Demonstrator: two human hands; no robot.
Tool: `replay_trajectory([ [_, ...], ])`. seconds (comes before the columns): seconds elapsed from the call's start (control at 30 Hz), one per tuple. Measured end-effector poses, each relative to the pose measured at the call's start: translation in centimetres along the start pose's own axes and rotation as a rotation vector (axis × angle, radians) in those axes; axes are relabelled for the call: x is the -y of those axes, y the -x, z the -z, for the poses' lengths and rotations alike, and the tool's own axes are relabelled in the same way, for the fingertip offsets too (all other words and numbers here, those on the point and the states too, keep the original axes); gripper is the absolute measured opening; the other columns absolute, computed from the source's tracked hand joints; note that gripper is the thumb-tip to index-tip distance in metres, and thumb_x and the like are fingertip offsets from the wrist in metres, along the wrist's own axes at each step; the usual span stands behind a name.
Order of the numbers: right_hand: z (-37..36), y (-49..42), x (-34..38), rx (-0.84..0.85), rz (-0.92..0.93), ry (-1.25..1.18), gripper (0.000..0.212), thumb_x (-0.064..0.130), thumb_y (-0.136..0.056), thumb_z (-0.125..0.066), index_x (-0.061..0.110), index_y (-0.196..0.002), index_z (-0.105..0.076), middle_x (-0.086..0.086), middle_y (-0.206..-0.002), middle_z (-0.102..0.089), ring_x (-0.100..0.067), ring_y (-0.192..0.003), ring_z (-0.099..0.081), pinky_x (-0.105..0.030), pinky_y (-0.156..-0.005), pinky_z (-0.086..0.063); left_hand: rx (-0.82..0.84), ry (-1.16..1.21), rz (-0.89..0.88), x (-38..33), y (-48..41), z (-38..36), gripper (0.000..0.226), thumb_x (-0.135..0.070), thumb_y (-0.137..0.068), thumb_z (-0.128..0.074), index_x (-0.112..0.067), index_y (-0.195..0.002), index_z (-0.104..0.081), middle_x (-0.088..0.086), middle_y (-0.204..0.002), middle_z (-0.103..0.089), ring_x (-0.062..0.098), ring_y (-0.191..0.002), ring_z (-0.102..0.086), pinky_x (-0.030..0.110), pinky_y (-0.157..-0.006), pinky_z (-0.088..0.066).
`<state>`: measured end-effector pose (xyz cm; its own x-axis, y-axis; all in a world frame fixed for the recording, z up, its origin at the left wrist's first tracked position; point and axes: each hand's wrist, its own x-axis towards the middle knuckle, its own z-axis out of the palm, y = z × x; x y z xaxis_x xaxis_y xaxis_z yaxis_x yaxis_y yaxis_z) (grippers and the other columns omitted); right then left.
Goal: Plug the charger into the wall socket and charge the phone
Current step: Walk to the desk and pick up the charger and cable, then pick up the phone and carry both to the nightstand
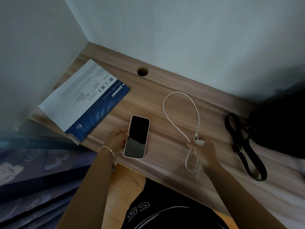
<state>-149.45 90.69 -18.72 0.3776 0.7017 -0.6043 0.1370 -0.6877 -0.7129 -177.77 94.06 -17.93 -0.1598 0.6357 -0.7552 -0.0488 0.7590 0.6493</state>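
A phone (pixel 137 136) with a dark screen and a pale case lies face up near the front edge of the wooden desk (pixel 165 83). My left hand (pixel 117 139) holds its left edge with curled fingers. To the right, my right hand (pixel 203 151) grips the white charger plug (pixel 198 141). Its white cable (pixel 179 111) loops away over the desk and back under that hand. No wall socket is in view.
A blue and white printed box (pixel 84 100) lies at the desk's left end, overhanging the edge. A round cable hole (pixel 142 71) sits near the back wall. A black bag with a strap (pixel 244 146) lies at the right. Bedding (pixel 33 171) is at lower left.
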Motion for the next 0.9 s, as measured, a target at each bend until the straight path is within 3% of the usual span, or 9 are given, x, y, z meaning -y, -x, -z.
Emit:
replay_trajectory([
  [0.13, 0.2, 0.0, 0.1, -0.011, -0.019, -0.041, 0.016, 0.014, -0.072, -0.072, 0.013, -0.086, -0.066, -0.005, -0.082, -0.067, -0.017, -0.069, -0.062, -0.024, -0.057, -0.044, -0.001, -0.052, -0.039, -0.1, 0.0, 0.1, 0.017, 0.001, -0.089, -0.047, -0.012, -0.086, -0.058, 0.011, -0.072, -0.057, 0.02, -0.061, -0.051, 0.029, -0.055, -0.04],
  [0.27, 0.5, 0.1, 0.3, -0.032, -0.035, -0.097, 0.018, 0.015, -0.072, -0.074, 0.013, -0.088, -0.067, -0.005, -0.081, -0.067, -0.018, -0.069, -0.062, -0.025, -0.057, -0.044, 0.051, -0.08, -0.068, -0.4, 0.0, 0.0, 0.014, -0.001, -0.089, -0.051, -0.01, -0.093, -0.06, 0.01, -0.078, -0.064, 0.02, -0.067, -0.059, 0.027, -0.06, -0.047],
  [0.43, 1.2, 0.6, 0.4, -0.108, -0.045, -0.149, 0.022, 0.016, -0.074, -0.074, 0.009, -0.093, -0.065, -0.008, -0.081, -0.066, -0.016, -0.065, -0.06, -0.019, -0.049, -0.045, 0.146, -0.04, -0.087, -1.1, 0.4, -1.8, 0.018, -0.003, -0.086, -0.054, -0.004, -0.101, -0.064, 0.01, -0.076, -0.067, 0.017, -0.061, -0.061, 0.021, -0.053, -0.046],
  [0.7, 3.9, 3.5, -0.7, -0.148, 0.04, -0.32, 0.011, 0.015, -0.078, -0.069, 0.012, -0.085, -0.063, -0.006, -0.076, -0.062, -0.018, -0.069, -0.058, -0.031, -0.063, -0.048, 0.343, -0.075, -0.107, -2.7, 1.3, -5.6, 0.022, -0.008, -0.093, -0.05, -0.003, -0.111, -0.062, 0.009, -0.094, -0.07, 0.019, -0.079, -0.067, 0.025, -0.066, -0.056],
  [0.9, 6.6, 6.8, -2.8, -0.207, 0.12, -0.424, 0.005, 0.014, -0.082, -0.066, 0.015, -0.083, -0.06, -0.002, -0.072, -0.059, -0.013, -0.066, -0.056, -0.026, -0.061, -0.045, 0.481, -0.127, -0.092, -2.7, 3.0, -10.1, 0.026, -0.003, -0.094, -0.045, 0.0, -0.117, -0.057, -0.006, -0.071, -0.074, 0.008, -0.066, -0.067, 0.021, -0.066, -0.052],
])
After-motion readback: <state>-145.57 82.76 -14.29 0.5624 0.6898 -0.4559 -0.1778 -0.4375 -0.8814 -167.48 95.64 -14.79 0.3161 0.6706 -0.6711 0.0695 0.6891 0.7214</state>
